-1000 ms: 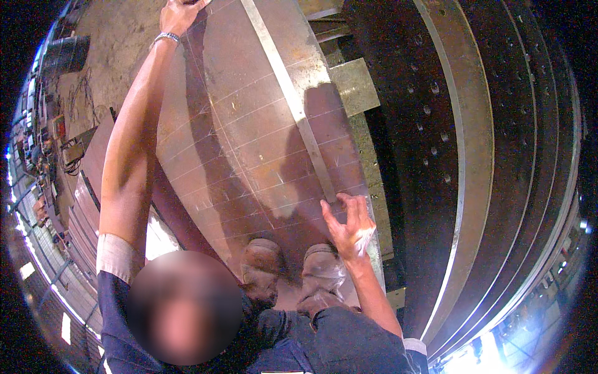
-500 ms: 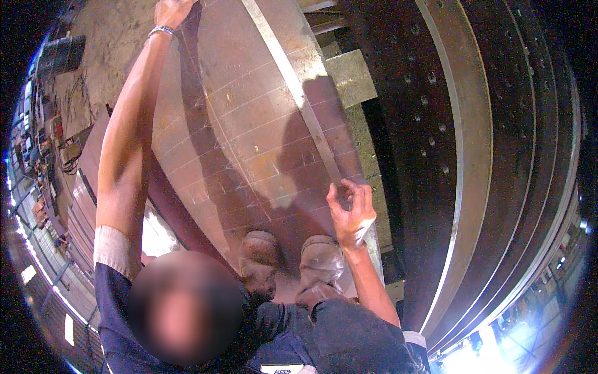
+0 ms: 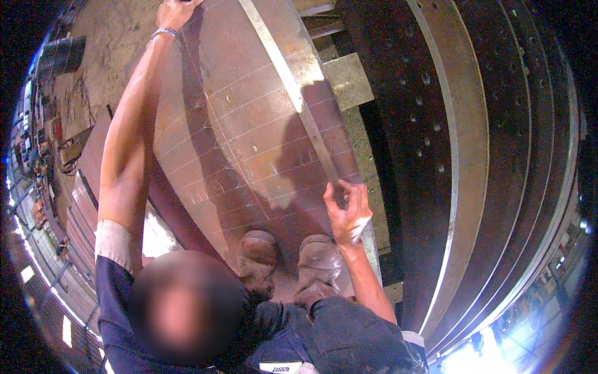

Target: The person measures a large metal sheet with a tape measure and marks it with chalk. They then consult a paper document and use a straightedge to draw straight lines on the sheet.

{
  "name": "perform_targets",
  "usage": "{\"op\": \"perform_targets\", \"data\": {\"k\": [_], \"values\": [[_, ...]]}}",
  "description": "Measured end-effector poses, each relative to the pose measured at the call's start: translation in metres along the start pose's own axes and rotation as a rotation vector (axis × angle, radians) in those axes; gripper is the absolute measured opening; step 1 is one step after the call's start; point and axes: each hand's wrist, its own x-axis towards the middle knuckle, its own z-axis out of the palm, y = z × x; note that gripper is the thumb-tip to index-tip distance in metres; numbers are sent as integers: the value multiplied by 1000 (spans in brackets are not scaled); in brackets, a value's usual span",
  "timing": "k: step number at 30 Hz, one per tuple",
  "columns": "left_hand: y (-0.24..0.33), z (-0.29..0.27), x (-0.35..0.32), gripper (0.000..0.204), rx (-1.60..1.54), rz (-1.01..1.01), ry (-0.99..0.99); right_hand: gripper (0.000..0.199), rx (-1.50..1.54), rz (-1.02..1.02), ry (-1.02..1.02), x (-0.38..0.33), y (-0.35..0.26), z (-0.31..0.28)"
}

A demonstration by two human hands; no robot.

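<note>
The large rusty-brown steel plate scored with pale chalk lines [image 3: 249, 124] lies underfoot, sloping away ahead. The left hand [image 3: 176, 11], arm stretched far out, grips the plate's far edge near the top rim of the view, fingers curled over it. The right hand [image 3: 346, 210] hovers just above the plate's near right part beside a bright metal strip [image 3: 293, 87], fingers loosely apart and bent, holding nothing. Two dusty work boots [image 3: 289, 262] stand on the plate. A dark curved steel ring with holes [image 3: 430, 124] rises to the right.

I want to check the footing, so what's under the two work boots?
The boots stand on a rusty steel plate scored with chalk grid lines. The plate's surface directly beneath the soles is covered, so any marks there cannot be seen.
</note>
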Motion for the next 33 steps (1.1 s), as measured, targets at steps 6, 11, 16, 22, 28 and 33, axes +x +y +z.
{"op": "perform_targets", "data": {"k": [6,11,16,22,28,33], "values": [[-29,2,9,42,132,-12,-114,21,-23,-43,-14,-3,-1,2],[-19,15,7,29,90,-72,-82,23,-15,-33,-23,-8,4,1],[-7,19,10,31,103,-105,-73,25,-9,-27,-22,-4,1,0],[-1,20,17,26,112,-92,-100,24,-8,-56,-41,-6,5,0],[-8,27,23,26,124,-90,-99,26,-6,-81,-28,-6,6,1],[-7,25,23,31,154,-24,-99,27,-5,-68,-41,-3,1,-2]]}}
